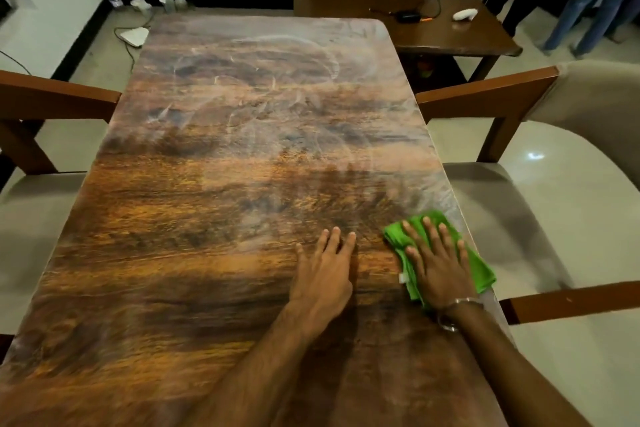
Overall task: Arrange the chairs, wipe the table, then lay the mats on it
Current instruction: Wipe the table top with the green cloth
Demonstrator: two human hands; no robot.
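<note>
Wood-grain rectangular table (207,218): right hand (438,267) spread flat on green cloth (481,270) near its right edge; left hand (325,270) flat beside, fingers together.

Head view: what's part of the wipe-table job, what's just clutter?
In the job:
table
green cloth, flat under right hand
left hand, flat on the table
chairs at both sides

Lying about:
side table
black device with cable
white object
floor cables

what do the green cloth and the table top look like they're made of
Green cloth: soft fabric, perhaps microfibre; it bunches and folds under the flat right hand. Table top: a wood-grain surface with a smooth, slightly glossy finish showing pale wipe streaks; whether solid wood, veneer or laminate cannot be told.
</note>
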